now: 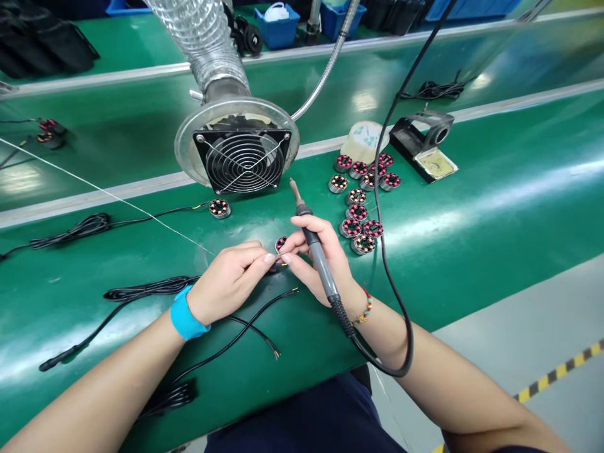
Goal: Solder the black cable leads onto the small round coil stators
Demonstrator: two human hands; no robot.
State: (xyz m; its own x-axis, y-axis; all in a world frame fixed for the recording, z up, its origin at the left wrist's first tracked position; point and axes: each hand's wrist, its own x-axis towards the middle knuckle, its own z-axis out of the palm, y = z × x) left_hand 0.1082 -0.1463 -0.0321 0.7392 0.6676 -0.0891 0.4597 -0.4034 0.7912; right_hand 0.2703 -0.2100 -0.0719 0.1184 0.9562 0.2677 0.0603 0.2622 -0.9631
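My right hand (337,267) is wrapped round a soldering iron (321,259), its metal tip pointing up and away toward the fan. The thumb and a finger of that hand also meet at a thin wire end. My left hand (231,277), with a blue wristband, pinches the thin wire (279,255) from the other side. A strand of solder wire (155,217) runs from the upper left to behind my left hand. Just beyond the fingertips sits a small motor stator (281,243), partly hidden. A black cable (155,287) passes under my left hand.
A fume extractor fan (245,162) hangs ahead. More stators (357,212) cluster at right, near a soldering iron stand (422,148). Another stator (219,208) with a cable lies left. The iron's cord (389,270) loops over my right forearm. Loose cables (236,336) lie near me.
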